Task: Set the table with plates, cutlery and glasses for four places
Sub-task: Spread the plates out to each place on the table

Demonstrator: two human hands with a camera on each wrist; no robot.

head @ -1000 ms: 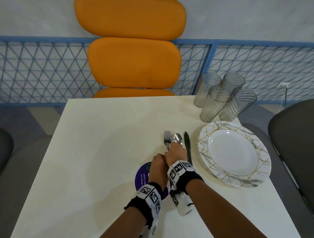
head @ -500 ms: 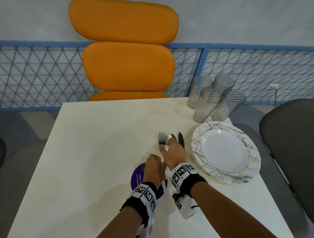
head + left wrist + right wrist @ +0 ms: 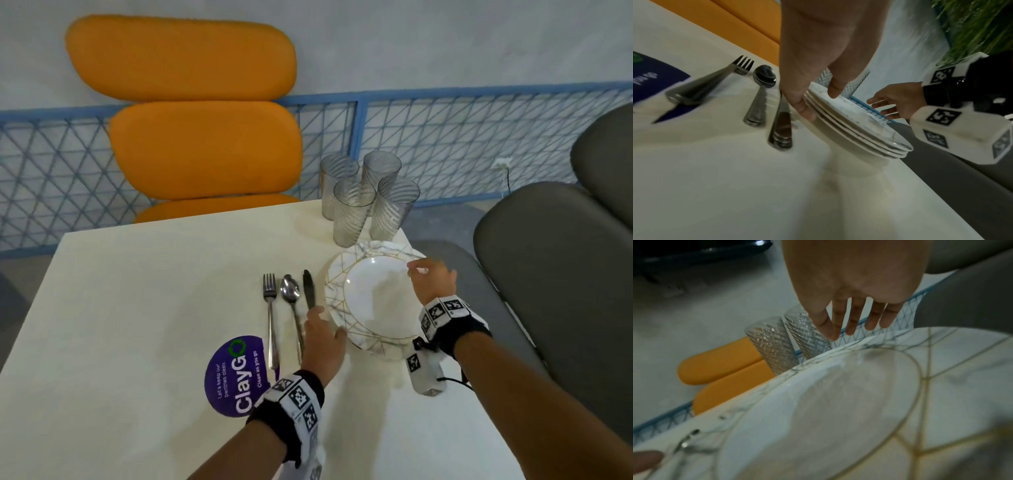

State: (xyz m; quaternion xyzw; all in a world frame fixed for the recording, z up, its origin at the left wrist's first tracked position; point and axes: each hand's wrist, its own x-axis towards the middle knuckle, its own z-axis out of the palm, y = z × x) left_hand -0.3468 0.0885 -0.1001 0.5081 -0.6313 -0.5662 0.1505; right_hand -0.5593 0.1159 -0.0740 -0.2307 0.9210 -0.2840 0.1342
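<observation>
A stack of marbled white plates (image 3: 373,298) with gold lines sits at the table's right edge. My left hand (image 3: 329,322) pinches its near-left rim: in the left wrist view the thumb (image 3: 835,91) lies on the top plate (image 3: 859,129) and a finger (image 3: 803,110) presses the stack's edge. My right hand (image 3: 421,269) hovers over the far right rim, with the fingers (image 3: 855,327) spread, straight and holding nothing. A fork (image 3: 270,308), a spoon (image 3: 291,298) and a knife (image 3: 309,289) lie side by side left of the plates. Several ribbed glasses (image 3: 356,212) stand behind them.
The cream table (image 3: 137,308) carries a purple round sticker (image 3: 236,373) near the cutlery handles. An orange padded chair (image 3: 205,147) stands at the far side, and grey chairs (image 3: 555,291) at the right. A blue mesh railing (image 3: 445,144) runs behind.
Both hands have left the cutlery, which now lies uncovered. The left hand moved right to the plate stack's rim, and the right hand swung over to its far right rim.
</observation>
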